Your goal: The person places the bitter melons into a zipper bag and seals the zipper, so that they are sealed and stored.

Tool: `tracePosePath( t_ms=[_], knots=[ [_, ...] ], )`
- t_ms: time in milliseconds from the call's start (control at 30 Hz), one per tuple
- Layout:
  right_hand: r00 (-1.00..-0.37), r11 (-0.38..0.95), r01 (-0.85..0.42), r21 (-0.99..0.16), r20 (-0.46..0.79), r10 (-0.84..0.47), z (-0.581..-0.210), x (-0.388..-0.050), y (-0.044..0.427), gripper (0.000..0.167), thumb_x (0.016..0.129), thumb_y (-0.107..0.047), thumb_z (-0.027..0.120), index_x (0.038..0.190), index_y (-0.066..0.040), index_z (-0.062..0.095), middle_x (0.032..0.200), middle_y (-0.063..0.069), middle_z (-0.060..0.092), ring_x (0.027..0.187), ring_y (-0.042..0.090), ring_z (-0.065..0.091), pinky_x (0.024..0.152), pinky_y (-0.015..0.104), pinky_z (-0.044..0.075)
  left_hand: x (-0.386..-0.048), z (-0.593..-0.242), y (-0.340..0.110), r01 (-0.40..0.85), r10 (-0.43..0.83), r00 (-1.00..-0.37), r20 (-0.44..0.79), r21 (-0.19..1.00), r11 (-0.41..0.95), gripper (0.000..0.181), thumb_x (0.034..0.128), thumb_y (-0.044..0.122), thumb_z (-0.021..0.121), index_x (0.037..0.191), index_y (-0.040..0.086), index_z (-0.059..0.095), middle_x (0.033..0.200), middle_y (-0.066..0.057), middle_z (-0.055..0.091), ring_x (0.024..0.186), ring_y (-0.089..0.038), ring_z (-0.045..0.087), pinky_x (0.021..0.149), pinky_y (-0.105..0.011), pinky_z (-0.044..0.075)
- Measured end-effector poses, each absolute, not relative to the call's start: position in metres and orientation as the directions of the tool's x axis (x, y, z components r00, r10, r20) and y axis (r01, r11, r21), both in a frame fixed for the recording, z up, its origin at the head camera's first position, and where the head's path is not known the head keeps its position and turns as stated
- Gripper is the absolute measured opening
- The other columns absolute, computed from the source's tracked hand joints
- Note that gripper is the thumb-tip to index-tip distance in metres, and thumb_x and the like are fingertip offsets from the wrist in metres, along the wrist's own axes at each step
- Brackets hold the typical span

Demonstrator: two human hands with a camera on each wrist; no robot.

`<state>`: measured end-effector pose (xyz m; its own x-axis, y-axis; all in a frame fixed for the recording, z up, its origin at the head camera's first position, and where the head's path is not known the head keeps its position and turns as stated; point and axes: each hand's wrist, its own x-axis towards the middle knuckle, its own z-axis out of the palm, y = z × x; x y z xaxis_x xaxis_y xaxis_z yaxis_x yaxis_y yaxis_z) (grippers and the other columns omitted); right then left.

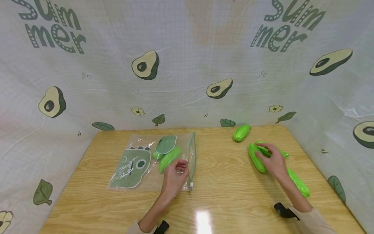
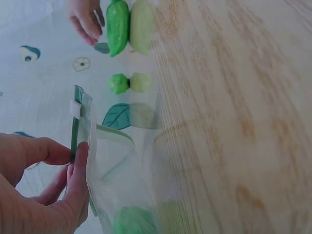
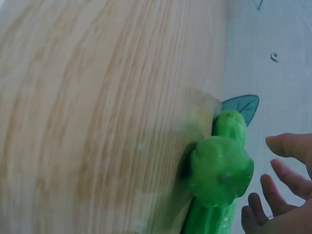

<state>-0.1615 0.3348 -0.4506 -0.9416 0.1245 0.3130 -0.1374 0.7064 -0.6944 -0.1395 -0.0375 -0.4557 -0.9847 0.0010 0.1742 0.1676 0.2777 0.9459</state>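
Gourd grip: curving thumb and fingers round the middle of the ribbed gourd (image 1: 258,164) looks surest, as its glossy skin may slip; a level approach should spare the slim green vegetable (image 1: 283,153) beside it.
Right hand (image 1: 275,161): thumb and fingers spread above the gourd; the right wrist view shows a gap.
Left hand (image 1: 174,178): thumb and fingers pinch the green zip strip (image 2: 74,139); lifting one lip only would best keep the mouth wide.
Gourd place: about two o'clock from the tabletop's centre, far edge being twelve.
Gourd look: bright green, shiny, elongated, grooved lengthwise.
Neighbours: stubby ribbed gourd (image 1: 242,133) at one o'clock; long green vegetable (image 1: 299,184) at three.
Zip bag (image 1: 128,175): ten o'clock, clear, monster-printed, mouth facing three, two green vegetables (image 1: 170,159) inside.
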Motion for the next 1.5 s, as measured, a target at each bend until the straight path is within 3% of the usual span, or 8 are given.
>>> tracePosePath(
  t_ms=[367, 433, 567, 600, 667, 767, 833, 1500],
  knots=[
    [-0.943, 0.733, -0.134, -0.667, 0.313, 0.113, -0.459, -0.158, 0.342, 0.044, 0.093, -0.010, 0.076, 0.131, 0.008, 0.061, 0.130, 0.033, 0.059, 0.120, 0.049, 0.054, 0.097, 0.060, 0.044, -0.139, -0.455, -0.039, 0.157, 0.000, -0.987, 0.164, 0.947, 0.281, 0.020, 0.0824, -0.009, 0.065, 0.101, -0.004, 0.070, 0.095, -0.012, 0.070, 0.083, -0.021, 0.067, 0.070, -0.022, 0.058],
    [-0.942, 0.743, -0.137, -0.656, 0.317, 0.107, -0.460, -0.158, 0.343, 0.045, 0.092, -0.010, 0.076, 0.131, 0.008, 0.061, 0.129, 0.032, 0.060, 0.119, 0.048, 0.055, 0.096, 0.052, 0.047, -0.139, -0.456, -0.039, 0.159, 0.001, -0.986, 0.166, 0.946, 0.281, 0.020, 0.0823, -0.009, 0.065, 0.101, -0.004, 0.070, 0.094, -0.012, 0.070, 0.083, -0.021, 0.067, 0.069, -0.022, 0.059],
    [-0.946, 0.742, -0.141, -0.656, 0.309, 0.094, -0.462, -0.158, 0.345, 0.046, 0.092, -0.009, 0.076, 0.131, 0.009, 0.060, 0.127, 0.032, 0.061, 0.116, 0.048, 0.059, 0.088, 0.022, 0.052, -0.138, -0.456, -0.039, 0.161, 0.004, -0.986, 0.167, 0.947, 0.279, 0.020, 0.0821, -0.010, 0.065, 0.101, -0.004, 0.069, 0.095, -0.012, 0.070, 0.083, -0.021, 0.067, 0.070, -0.022, 0.059],
    [-0.949, 0.739, -0.139, -0.659, 0.303, 0.092, -0.461, -0.157, 0.346, 0.046, 0.092, -0.009, 0.076, 0.131, 0.009, 0.060, 0.127, 0.033, 0.060, 0.115, 0.048, 0.059, 0.086, 0.021, 0.053, -0.138, -0.456, -0.039, 0.160, 0.004, -0.986, 0.165, 0.947, 0.278, 0.020, 0.0822, -0.010, 0.065, 0.101, -0.004, 0.069, 0.095, -0.012, 0.070, 0.083, -0.021, 0.067, 0.070, -0.022, 0.059],
    [-0.955, 0.736, -0.130, -0.665, 0.283, 0.087, -0.461, -0.157, 0.346, 0.047, 0.093, -0.010, 0.076, 0.132, 0.010, 0.059, 0.127, 0.034, 0.060, 0.113, 0.050, 0.061, 0.086, 0.025, 0.057, -0.138, -0.456, -0.039, 0.157, 0.005, -0.987, 0.162, 0.948, 0.276, 0.020, 0.0823, -0.009, 0.065, 0.101, -0.004, 0.069, 0.095, -0.012, 0.070, 0.083, -0.021, 0.067, 0.070, -0.022, 0.058],
    [-0.966, 0.739, -0.104, -0.665, 0.245, 0.085, -0.459, -0.156, 0.346, 0.048, 0.094, -0.013, 0.074, 0.133, 0.010, 0.059, 0.128, 0.036, 0.058, 0.111, 0.051, 0.062, 0.086, 0.050, 0.058, -0.138, -0.456, -0.039, 0.160, 0.004, -0.986, 0.166, 0.948, 0.276, 0.020, 0.0821, -0.010, 0.065, 0.101, -0.004, 0.070, 0.095, -0.012, 0.070, 0.083, -0.020, 0.067, 0.070, -0.023, 0.059],
    [-0.972, 0.741, -0.083, -0.667, 0.217, 0.086, -0.458, -0.155, 0.345, 0.049, 0.095, -0.016, 0.074, 0.134, 0.010, 0.058, 0.128, 0.037, 0.058, 0.109, 0.052, 0.063, 0.086, 0.058, 0.056, -0.139, -0.457, -0.038, 0.164, 0.004, -0.985, 0.170, 0.947, 0.275, 0.020, 0.0818, -0.010, 0.065, 0.101, -0.004, 0.070, 0.094, -0.012, 0.070, 0.082, -0.020, 0.067, 0.070, -0.023, 0.059],
    [-0.988, 0.800, 0.000, -0.599, 0.123, 0.093, -0.452, -0.159, 0.353, 0.059, 0.096, -0.029, 0.074, 0.130, 0.017, 0.058, 0.123, 0.037, 0.063, 0.104, 0.051, 0.066, 0.082, 0.058, 0.057, -0.140, -0.458, -0.038, 0.159, 0.005, -0.986, 0.164, 0.944, 0.289, 0.020, 0.0820, -0.009, 0.066, 0.100, -0.003, 0.070, 0.093, -0.011, 0.070, 0.082, -0.020, 0.067, 0.069, -0.022, 0.058]
  ],
)
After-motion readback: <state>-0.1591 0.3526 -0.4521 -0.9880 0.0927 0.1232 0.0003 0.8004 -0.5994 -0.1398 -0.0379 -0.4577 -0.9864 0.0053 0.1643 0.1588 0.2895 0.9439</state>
